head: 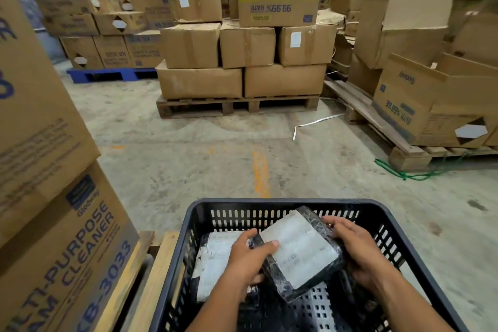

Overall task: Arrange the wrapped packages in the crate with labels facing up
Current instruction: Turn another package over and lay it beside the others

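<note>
Wrapped package [301, 253] held label-up, tilted, above crate [272, 203] floor, clasped by left hand [249, 253] and right hand [355, 248]. Second package [215, 259] laid label-up at crate's left. Held package judged unplaced.

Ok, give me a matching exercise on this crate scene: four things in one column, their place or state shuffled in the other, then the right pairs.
Things
1. held wrapped package
2. second wrapped package
3. black plastic crate
4. blue pallet

Place or state
A. on the floor, far left, under stacked cartons
B. lying in the crate's left part, white label up
C. tilted, gripped on both sides by the left hand and right hand
D. nearest the camera, slotted walls, holds the packages

Pairs: 1-C, 2-B, 3-D, 4-A
</note>
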A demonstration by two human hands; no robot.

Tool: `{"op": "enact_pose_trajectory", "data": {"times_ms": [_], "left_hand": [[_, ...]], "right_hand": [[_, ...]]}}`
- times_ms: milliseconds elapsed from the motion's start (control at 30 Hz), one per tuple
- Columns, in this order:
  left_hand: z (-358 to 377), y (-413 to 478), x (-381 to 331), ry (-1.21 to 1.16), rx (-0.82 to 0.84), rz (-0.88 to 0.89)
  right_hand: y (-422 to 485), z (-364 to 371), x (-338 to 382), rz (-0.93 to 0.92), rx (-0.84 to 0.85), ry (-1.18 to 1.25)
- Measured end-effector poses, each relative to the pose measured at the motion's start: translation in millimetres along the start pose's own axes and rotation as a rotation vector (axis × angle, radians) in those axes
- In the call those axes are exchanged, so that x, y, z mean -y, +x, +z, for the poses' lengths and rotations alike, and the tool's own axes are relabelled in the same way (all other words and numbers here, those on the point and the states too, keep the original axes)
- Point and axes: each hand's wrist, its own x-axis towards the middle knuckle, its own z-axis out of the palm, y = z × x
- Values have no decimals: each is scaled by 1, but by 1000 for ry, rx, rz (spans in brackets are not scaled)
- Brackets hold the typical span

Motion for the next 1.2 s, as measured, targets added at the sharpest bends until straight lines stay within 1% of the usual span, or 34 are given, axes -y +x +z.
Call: {"op": "enact_pose_trajectory", "data": {"times_ms": [100, 167, 200, 267, 333, 433, 500, 600, 633, 700, 800, 867, 933, 1000, 1067, 1133, 1200], "left_hand": [[-11, 1, -2, -81, -37, -48], [-17, -1, -6, -119, -50, -58], [-19, -2, -9, -174, -22, -72], [-18, -4, -17, -351, 88, -69], [-18, -4, -27, -444, 134, -3], [-27, -5, -44, -393, 181, 81], [-34, -7, -53, -300, 248, 113], [-35, -6, -61, -154, 351, 143], [-34, -5, -62, -137, 349, 152], [-33, -4, -64, -166, 268, 158], [-35, -6, -64, -270, 125, 139], [-32, -8, -63, -309, 126, 120], [-23, -9, -59, -339, 153, 123], [-18, -8, -55, -372, 105, 175], [-23, -4, -54, -416, 82, 207], [-33, -3, -57, -423, 127, 201], [-41, -6, -61, -378, 218, 189]], "right_hand": [[-1, 5, 7, -13, 81, 33], [-1, 13, 12, -13, 121, 124], [-2, 18, 13, -12, 138, 168], [-3, 27, 16, -7, 166, 219], [-3, 35, 18, -11, 209, 243], [-4, 41, 25, -26, 307, 243], [-3, 41, 31, -46, 337, 223], [-1, 41, 35, -15, 363, 136], [-1, 42, 34, -10, 354, 128], [1, 43, 30, -32, 273, 182], [4, 44, 23, -82, 128, 366], [5, 47, 21, -96, 76, 444], [5, 53, 18, -93, 58, 462], [2, 57, 16, -67, 82, 457], [-1, 56, 16, -33, 155, 419], [-2, 50, 20, -8, 243, 350], [-1, 46, 25, 5, 291, 287]]}}
